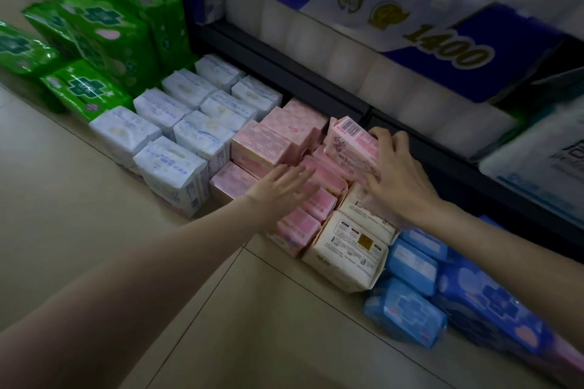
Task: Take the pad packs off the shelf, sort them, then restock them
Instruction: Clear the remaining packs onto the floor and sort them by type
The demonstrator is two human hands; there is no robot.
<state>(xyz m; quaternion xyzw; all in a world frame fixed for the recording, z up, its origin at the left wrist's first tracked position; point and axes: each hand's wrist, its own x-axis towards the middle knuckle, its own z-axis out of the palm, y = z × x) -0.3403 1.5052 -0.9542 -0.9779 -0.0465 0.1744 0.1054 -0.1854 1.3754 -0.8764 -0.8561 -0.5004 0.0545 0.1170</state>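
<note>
1. Pink is where the action is: my right hand (396,174) has its fingers curled round a pink pack (352,144) with a barcode on its end, holding it tilted at the back of the pink group, near the dark shelf edge (284,73).
2. My left hand (279,191) is flat and spread, fingers straight, over the pink stack (303,196); I cannot tell whether it is pressing on the packs or just above them.
3. Moving outward, sorting looks well along: pink boxes (262,145) sit together, white packs (177,136) form tidy rows to their left, and green packs (104,38) are piled beyond those.
4. On the other side, cream packs (347,249) lie just beside the pink ones, with blue packs (410,294) further right.
5. All of these groups rest on the tiled floor (94,230) in front of the shelf, so I judge the taking-off mostly finished and the colour sorting nearly so.
6. Restocking appears not yet begun; toilet-roll packs (410,41) fill the level above, and the space beneath is too dark to read.
</note>
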